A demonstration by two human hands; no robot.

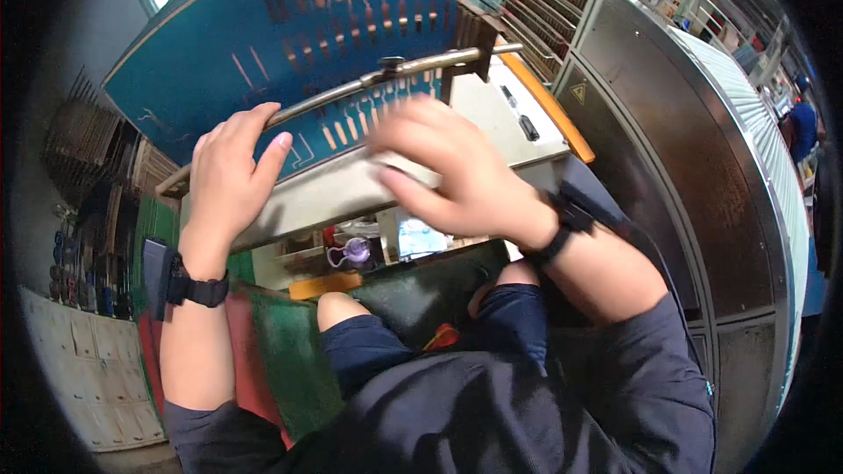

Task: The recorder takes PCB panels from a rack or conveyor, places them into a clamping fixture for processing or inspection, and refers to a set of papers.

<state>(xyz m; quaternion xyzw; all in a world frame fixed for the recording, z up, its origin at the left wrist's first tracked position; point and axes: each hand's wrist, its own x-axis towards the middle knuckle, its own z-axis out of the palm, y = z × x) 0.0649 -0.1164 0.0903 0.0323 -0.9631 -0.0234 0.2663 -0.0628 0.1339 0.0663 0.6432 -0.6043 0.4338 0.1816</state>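
My left hand (230,162) lies over the left part of a long metal bar (338,98), which crosses in front of a blue board (202,53). Its fingers are stretched out and the thumb stands apart on the near side; I see nothing else in it. Blurred by motion, my right hand (452,167) hovers above the pale bench top (320,193), its thumb apart from the fingers and no object visible between them. A dark clamp-like fitting (391,66) sits on the bar. Rows of slim tools with wooden handles (356,127) show on the board, partly behind my right hand.
Black pen-like items (527,127) lie at the bench's right, beside an orange edge strip (549,105). Below the top, an open compartment holds a purple round item (356,250) and a bright rectangular sheet or screen (419,237). A tall dark metal cabinet (667,132) stands to the right.
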